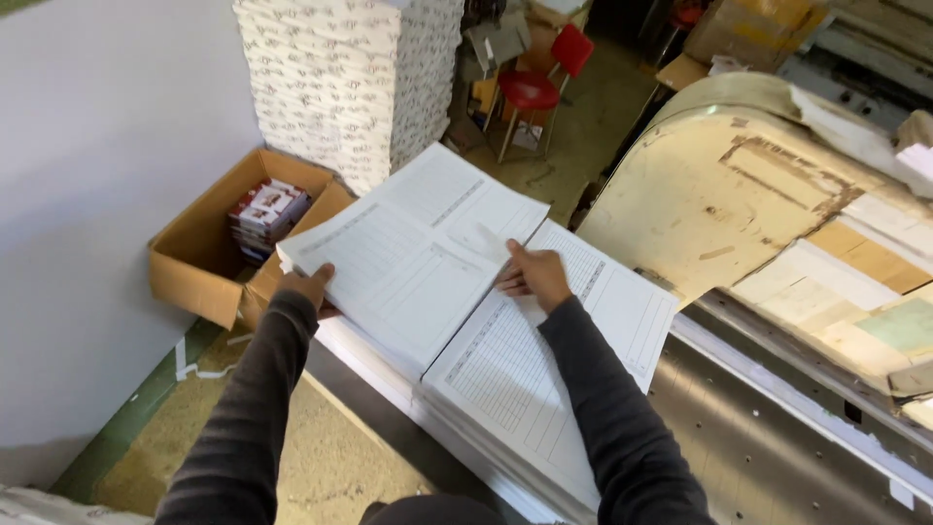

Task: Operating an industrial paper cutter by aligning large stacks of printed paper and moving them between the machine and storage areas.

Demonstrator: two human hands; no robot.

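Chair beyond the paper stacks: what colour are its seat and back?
Red seat and back on the chair, with pale legs; head view, the only one.

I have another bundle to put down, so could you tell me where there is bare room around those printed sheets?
The grey metal bed, between the right stack of ruled sheets and the cream machine cover, is bare. The left hand grips the left stack and the right hand rests across both, so that side is crowded. The cardboard box holds booklets only at its far end.
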